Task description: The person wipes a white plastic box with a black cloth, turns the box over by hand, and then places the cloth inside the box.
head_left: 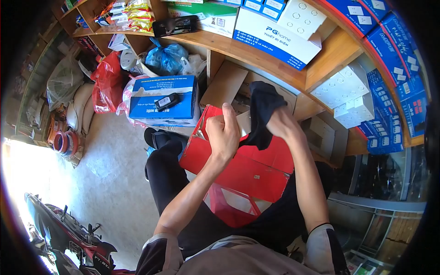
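My right hand (pixel 280 123) grips a black cloth (pixel 262 112); the cloth drapes over and hides most of the fingers. My left hand (pixel 223 134) is closed with its thumb up, over the left side of a red cardboard box (pixel 236 172). A lower strip of the cloth reaches to the edge of my left hand, and whatever its fingers hold is hidden. The red box lies between my legs, its red panels facing up and its edges worn. Below its near side is a red plastic piece (pixel 229 208), partly covered.
A blue-and-white carton (pixel 162 103) with a small black device (pixel 167 101) on top stands left of the box. Beyond is a wooden shelf (pixel 220 42) with boxes and a phone (pixel 175 26). Bags line the left; a motorbike (pixel 68 233) stands lower left.
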Demonstrator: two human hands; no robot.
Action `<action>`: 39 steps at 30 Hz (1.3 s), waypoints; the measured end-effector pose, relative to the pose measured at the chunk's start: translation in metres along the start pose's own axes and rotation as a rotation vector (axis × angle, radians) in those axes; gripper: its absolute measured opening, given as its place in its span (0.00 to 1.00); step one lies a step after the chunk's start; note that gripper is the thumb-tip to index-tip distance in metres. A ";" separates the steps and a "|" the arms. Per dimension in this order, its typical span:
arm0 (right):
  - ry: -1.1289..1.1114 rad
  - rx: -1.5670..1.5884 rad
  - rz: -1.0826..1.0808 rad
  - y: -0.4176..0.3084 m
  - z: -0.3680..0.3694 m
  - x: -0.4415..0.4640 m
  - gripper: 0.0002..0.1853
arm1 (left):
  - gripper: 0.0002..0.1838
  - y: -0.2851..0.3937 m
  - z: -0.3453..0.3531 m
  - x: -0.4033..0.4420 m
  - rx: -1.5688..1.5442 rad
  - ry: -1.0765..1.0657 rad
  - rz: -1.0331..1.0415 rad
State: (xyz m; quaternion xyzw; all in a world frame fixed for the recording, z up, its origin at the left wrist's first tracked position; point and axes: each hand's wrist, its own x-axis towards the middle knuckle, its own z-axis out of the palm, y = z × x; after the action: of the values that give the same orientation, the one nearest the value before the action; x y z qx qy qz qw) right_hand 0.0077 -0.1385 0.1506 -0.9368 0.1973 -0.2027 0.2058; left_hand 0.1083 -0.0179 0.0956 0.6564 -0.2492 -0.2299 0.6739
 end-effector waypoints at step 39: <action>0.099 0.158 -0.055 -0.001 0.005 -0.005 0.09 | 0.33 0.003 -0.005 -0.001 -0.090 0.046 0.136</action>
State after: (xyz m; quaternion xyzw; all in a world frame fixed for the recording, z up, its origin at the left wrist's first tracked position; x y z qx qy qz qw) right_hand 0.0067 -0.1336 0.1457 -0.9116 0.1647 -0.2692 0.2634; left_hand 0.1106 -0.0137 0.0985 0.6123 -0.2670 -0.1792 0.7223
